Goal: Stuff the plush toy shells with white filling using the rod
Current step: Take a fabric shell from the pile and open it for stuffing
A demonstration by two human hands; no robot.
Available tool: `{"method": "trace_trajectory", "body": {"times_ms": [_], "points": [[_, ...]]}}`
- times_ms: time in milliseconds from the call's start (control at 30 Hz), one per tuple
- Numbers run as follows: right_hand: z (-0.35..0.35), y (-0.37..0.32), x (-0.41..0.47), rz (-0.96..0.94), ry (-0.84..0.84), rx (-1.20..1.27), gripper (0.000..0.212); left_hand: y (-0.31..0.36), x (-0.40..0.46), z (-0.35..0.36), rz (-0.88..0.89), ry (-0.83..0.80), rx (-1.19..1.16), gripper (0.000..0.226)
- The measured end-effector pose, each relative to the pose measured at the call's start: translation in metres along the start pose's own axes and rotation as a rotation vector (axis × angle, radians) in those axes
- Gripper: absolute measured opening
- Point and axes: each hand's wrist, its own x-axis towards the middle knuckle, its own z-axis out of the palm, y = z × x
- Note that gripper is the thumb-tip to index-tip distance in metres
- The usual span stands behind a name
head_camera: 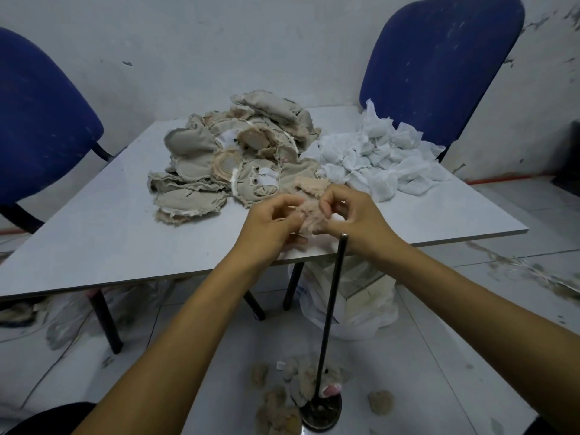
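Head view: I see both hands pinching one pink plush shell (pixel 309 215) over the tabletop's (pixel 110 233) near edge.
Left hand (pixel 273 224) fingers curl on its 9 o'clock side, right hand (pixel 354 218) fingers on its 3 o'clock side. The rod (pixel 332 309) stands upright at 6 o'clock. Shell pile (pixel 226 158) at 11 o'clock, white filling (pixel 376 158) at 1 o'clock; blue chairs (pixel 439 64) behind.

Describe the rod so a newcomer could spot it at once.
Start at the grey table and drop below its near edge, under the right hand. The rod stands on a round base on the floor, the only thin, dark, upright metal thing among soft plush pieces.
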Motion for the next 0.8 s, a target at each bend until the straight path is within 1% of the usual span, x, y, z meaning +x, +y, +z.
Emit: {"method": "trace_trajectory", "body": {"times_ms": [33, 67, 100, 133, 167, 200, 233, 267, 300, 333, 367, 400, 500, 567, 633, 667, 700, 733, 800], "points": [[0.0, 0.0, 0.001, 0.005, -0.076, 0.065, 0.029, -0.001, 0.001, -0.003, 0.036, 0.044, 0.047, 0.03], [-0.001, -0.001, 0.002, 0.043, -0.133, 0.173, 0.028, -0.001, 0.003, -0.006, 0.051, 0.064, 0.058, 0.032], [-0.003, -0.001, 0.004, 0.112, -0.145, 0.298, 0.03, 0.001, 0.004, -0.01, 0.045, 0.037, 0.036, 0.028], [-0.005, 0.001, 0.005, 0.173, -0.116, 0.369, 0.033, 0.005, 0.003, -0.013, 0.02, -0.033, 0.004, 0.022], [-0.008, 0.004, 0.006, 0.214, -0.065, 0.363, 0.034, 0.007, 0.003, -0.016, 0.013, -0.098, 0.02, 0.017], [-0.01, 0.006, 0.007, 0.217, -0.012, 0.239, 0.032, 0.009, 0.004, -0.019, 0.033, -0.127, 0.087, 0.018], [-0.011, 0.01, 0.007, 0.204, 0.018, 0.088, 0.033, 0.007, 0.004, -0.021, 0.067, -0.103, 0.205, 0.021], [-0.011, 0.013, 0.006, 0.193, 0.03, -0.028, 0.037, 0.005, 0.007, -0.024, 0.107, -0.042, 0.388, 0.023], [-0.01, 0.015, 0.006, 0.189, 0.033, -0.08, 0.039, 0.003, 0.009, -0.027, 0.132, 0.009, 0.663, 0.023], [-0.009, 0.016, 0.006, 0.188, 0.028, -0.101, 0.04, 0.0, 0.009, -0.028, 0.132, 0.024, 0.933, 0.023], [-0.008, 0.016, 0.005, 0.185, 0.016, -0.12, 0.039, -0.003, 0.007, -0.029, 0.132, 0.021, 1.101, 0.025], [-0.006, 0.015, 0.005, 0.179, -0.004, -0.15, 0.037, -0.006, 0.006, -0.029, 0.148, 0.027, 1.137, 0.025], [-0.005, 0.013, 0.004, 0.169, -0.022, -0.199, 0.033, -0.007, 0.003, -0.027, 0.247, 0.102, 0.943, 0.016], [-0.005, 0.011, 0.003, 0.147, -0.042, -0.188, 0.032, -0.004, 0.001, -0.024, 0.242, 0.121, 0.787, 0.015], [-0.005, 0.009, 0.001, 0.071, -0.11, -0.199, 0.032, -0.001, 0.0, -0.017, 0.205, 0.095, 0.497, 0.018], [-0.004, 0.008, 0.001, 0.031, -0.139, -0.21, 0.035, 0.0, -0.001, -0.013, 0.2, 0.086, 0.359, 0.019], [-0.004, 0.008, -0.001, 0.001, -0.149, -0.214, 0.04, 0.001, -0.002, -0.01, 0.201, 0.093, 0.272, 0.021], [-0.003, 0.009, -0.002, -0.016, -0.138, -0.204, 0.043, 0.001, -0.002, -0.007, 0.193, 0.114, 0.226, 0.023], [-0.003, 0.01, -0.004, -0.024, -0.089, -0.156, 0.043, 0.0, 0.0, -0.004, 0.128, 0.141, 0.185, 0.024]]}}
